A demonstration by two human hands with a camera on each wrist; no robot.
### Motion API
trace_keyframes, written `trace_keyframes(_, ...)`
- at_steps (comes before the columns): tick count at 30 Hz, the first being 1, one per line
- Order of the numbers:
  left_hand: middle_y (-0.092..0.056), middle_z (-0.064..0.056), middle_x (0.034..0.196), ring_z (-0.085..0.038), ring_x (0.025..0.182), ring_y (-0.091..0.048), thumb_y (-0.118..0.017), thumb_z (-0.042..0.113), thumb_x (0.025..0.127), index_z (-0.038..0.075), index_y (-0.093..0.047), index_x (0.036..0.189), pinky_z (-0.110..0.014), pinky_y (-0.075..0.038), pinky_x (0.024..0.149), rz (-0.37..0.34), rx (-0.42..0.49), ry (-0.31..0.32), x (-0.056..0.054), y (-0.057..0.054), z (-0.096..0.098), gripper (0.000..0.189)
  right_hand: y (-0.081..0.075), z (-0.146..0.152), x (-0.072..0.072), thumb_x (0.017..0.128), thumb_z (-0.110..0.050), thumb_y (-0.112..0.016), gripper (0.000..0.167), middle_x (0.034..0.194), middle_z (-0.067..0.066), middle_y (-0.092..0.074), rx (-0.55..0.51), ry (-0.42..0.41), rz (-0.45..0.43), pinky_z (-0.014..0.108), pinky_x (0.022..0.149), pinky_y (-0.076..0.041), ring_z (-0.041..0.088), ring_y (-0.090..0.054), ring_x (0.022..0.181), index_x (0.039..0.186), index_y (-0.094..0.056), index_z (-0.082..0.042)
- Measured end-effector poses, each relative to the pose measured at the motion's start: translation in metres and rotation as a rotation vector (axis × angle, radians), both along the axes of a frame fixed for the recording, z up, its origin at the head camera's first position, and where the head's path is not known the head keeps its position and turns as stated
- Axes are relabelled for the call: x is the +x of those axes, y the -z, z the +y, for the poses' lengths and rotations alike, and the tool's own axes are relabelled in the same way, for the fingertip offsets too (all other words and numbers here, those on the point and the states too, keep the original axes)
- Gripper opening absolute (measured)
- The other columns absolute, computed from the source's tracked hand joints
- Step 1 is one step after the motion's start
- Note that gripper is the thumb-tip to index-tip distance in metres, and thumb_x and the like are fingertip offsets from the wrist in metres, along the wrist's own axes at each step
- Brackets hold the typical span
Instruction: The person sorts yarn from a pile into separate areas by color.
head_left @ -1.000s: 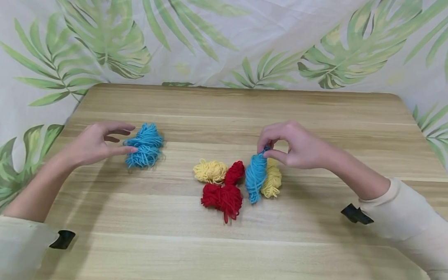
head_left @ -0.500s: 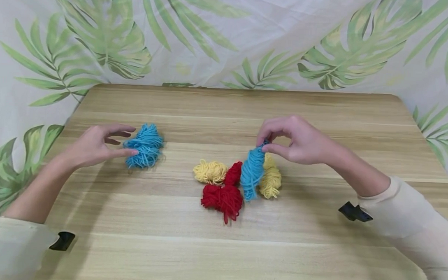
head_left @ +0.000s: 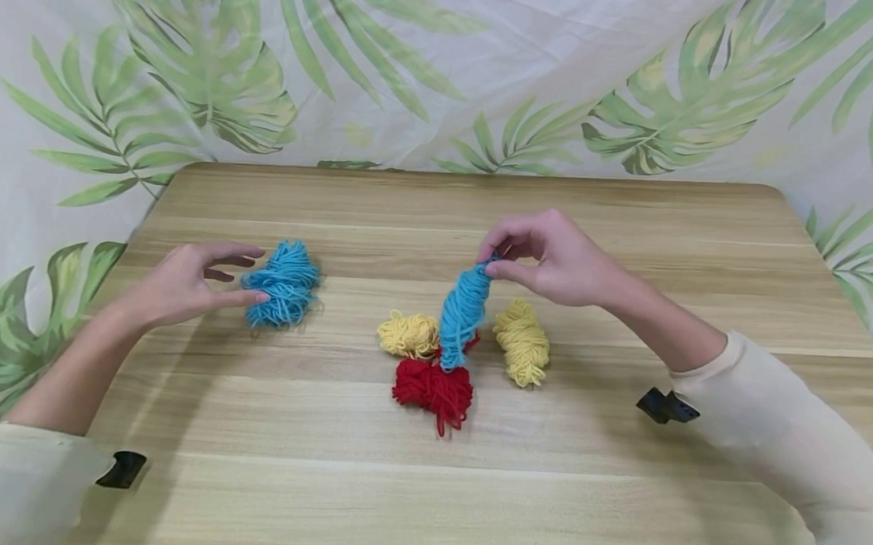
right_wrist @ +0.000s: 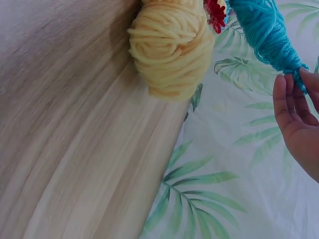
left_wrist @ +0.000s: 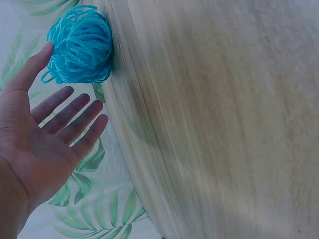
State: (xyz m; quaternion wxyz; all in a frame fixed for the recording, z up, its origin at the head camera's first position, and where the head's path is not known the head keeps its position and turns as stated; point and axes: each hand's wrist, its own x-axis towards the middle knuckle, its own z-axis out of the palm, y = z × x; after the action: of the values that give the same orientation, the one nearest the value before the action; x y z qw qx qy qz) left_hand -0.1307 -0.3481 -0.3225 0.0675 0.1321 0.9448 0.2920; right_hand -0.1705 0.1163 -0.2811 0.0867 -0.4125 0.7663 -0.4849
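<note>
Because your right hand (head_left: 552, 264) pinched only its top end, the blue yarn (head_left: 464, 315) presumably hung lengthwise, near the red yarn (head_left: 432, 387); your left hand (head_left: 185, 284), fingers parted, gripping nothing, touched another blue bundle (head_left: 288, 283).

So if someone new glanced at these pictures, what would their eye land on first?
Probably the blue yarn bundle near the middle of the head view, pinched at its top by the fingers of the right hand. Next, likely the vivid red bundle just below it in that picture, on the wooden table. The large green leaves printed on the pale cloth behind the table would also stand out.
</note>
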Motion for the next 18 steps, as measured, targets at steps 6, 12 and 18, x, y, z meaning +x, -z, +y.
trace_keyframes(6, -0.062, -0.027, 0.137, -0.047, 0.124, -0.059, -0.084, 0.023, 0.089, -0.004, -0.060, 0.139, -0.005, -0.042, 0.084, -0.005, 0.020, -0.009, 0.000, 0.001, 0.000, 0.062, 0.000, -0.009, -0.003, 0.090, 0.014, -0.071, 0.010, 0.095, 0.014, -0.074, -0.020, 0.016, -0.028, 0.029, 0.081, -0.060, 0.024, -0.068, 0.088, 0.098, -0.073, 0.007)
trace_keyframes(12, -0.060, -0.030, 0.137, -0.050, 0.123, -0.058, -0.082, 0.020, 0.090, -0.006, -0.059, 0.140, -0.036, -0.056, 0.095, 0.005, 0.005, 0.000, -0.001, 0.001, 0.000, 0.060, 0.000, -0.017, -0.006, 0.091, 0.012, -0.071, 0.010, 0.097, 0.015, -0.073, -0.031, 0.021, -0.045, 0.029, 0.078, -0.060, 0.023, -0.068, 0.085, 0.100, -0.072, 0.009)
trace_keyframes(18, -0.060, -0.029, 0.139, -0.048, 0.126, -0.058, -0.082, 0.022, 0.090, -0.005, -0.059, 0.140, -0.047, -0.055, 0.097, -0.008, -0.013, -0.007, -0.002, -0.002, 0.001, 0.061, 0.001, -0.028, -0.011, 0.092, 0.012, -0.070, 0.009, 0.097, 0.017, -0.073, -0.048, 0.040, -0.070, 0.029, 0.077, -0.060, 0.027, -0.067, 0.085, 0.100, -0.072, 0.009)
